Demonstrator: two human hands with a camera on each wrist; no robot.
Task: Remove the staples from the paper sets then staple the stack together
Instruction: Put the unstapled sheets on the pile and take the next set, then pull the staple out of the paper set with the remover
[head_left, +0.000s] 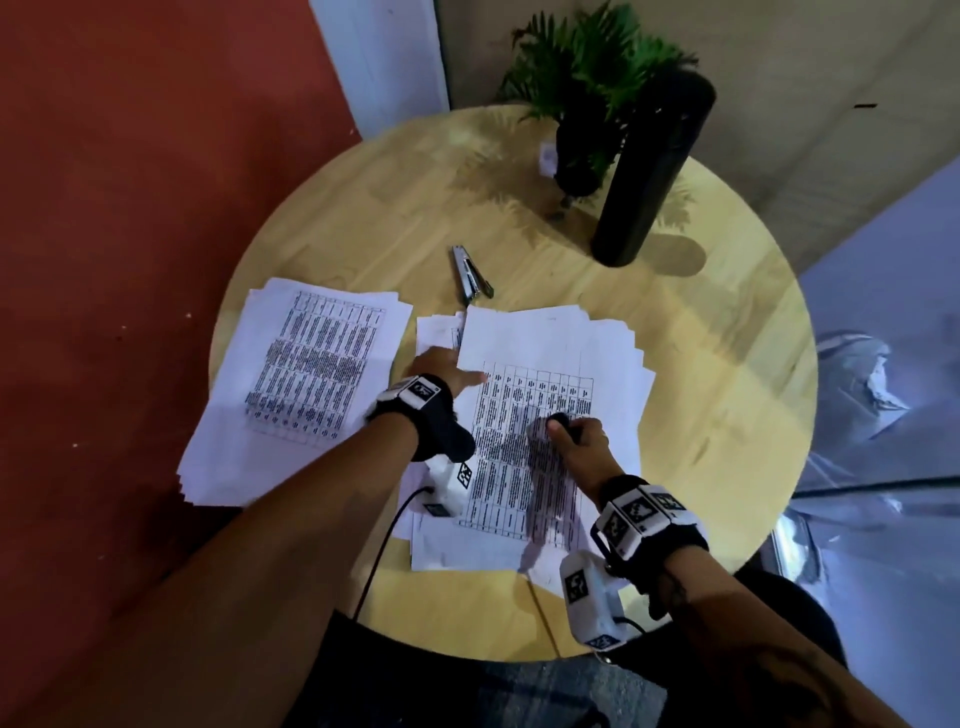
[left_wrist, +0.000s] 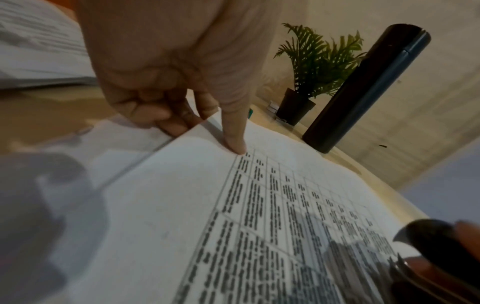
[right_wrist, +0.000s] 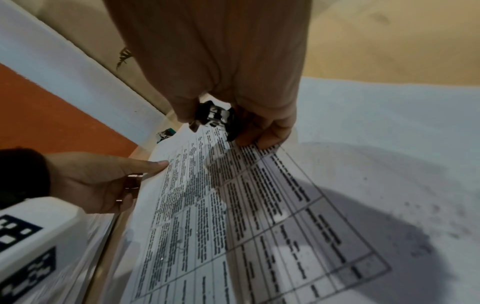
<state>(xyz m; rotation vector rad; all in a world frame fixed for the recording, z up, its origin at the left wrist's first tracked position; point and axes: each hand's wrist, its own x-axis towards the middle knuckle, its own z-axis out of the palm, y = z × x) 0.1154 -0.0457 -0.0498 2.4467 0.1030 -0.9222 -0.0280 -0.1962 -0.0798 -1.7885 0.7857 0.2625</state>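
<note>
My right hand clamped the remover; my left hand pinched the papers, thumb above, fingers curled below — dragged claws could have torn them.

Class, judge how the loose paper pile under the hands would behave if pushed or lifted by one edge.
Pushed, the paper pile probably slides apart: its sheets lie fanned, edges uneven. Lifted by one edge, thin sheets would likely droop. The left hand grips its edge, hinting it shifts easily.

Bare tabletop right; stapler, cylinder, plant beyond.
</note>
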